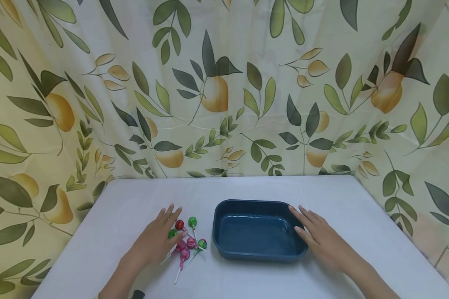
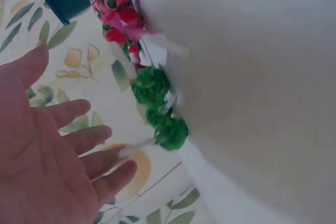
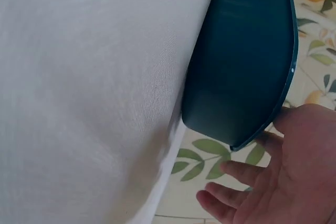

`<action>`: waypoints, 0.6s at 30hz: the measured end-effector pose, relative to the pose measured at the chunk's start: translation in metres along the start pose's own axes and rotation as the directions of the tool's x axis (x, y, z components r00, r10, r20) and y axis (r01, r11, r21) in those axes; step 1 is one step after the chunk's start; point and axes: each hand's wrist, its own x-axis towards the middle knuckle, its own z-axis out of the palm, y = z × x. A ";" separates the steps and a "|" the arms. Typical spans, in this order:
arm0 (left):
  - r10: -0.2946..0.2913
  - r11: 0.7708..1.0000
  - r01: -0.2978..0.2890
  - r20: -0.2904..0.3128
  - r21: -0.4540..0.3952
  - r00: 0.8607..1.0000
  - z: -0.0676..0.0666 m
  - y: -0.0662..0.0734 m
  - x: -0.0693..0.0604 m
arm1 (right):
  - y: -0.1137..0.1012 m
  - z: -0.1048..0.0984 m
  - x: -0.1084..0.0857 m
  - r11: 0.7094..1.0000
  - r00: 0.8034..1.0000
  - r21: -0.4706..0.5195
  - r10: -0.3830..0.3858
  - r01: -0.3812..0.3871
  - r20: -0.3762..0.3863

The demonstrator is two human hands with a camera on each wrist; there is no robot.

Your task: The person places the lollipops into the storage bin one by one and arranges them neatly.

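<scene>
Judging by the layout, work seems barely begun: the lollipops (image 1: 191, 242) lie loose on the tabletop (image 1: 254, 278), left of the blue tray (image 1: 254, 238), none inside. The left hand (image 1: 155, 237) spreads empty fingers beside them; the right hand (image 1: 323, 240) extends straight fingers at the tray's right rim.

A white-covered desk (image 1: 247, 278) spreads toward six o'clock; around it, from nine through twelve to three o'clock, hangs softly lit cream fabric (image 1: 224, 124) with a green-leaf and orange-fruit print.
</scene>
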 end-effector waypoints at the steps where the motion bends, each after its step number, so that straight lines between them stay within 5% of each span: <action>1: -0.014 1.000 0.015 0.006 -0.019 1.000 0.001 0.001 0.004 | 0.001 -0.001 0.000 0.999 1.000 0.034 -0.001 0.001 0.006; 10: -0.081 0.962 0.075 -0.011 -0.263 0.997 0.008 0.006 0.026 | 0.005 -0.002 0.001 0.970 0.995 0.238 0.036 -0.057 0.093; 18: -0.060 0.950 0.027 -0.098 -0.310 0.993 0.017 0.002 0.045 | 0.012 -0.003 0.005 0.937 0.978 0.311 0.107 -0.160 0.181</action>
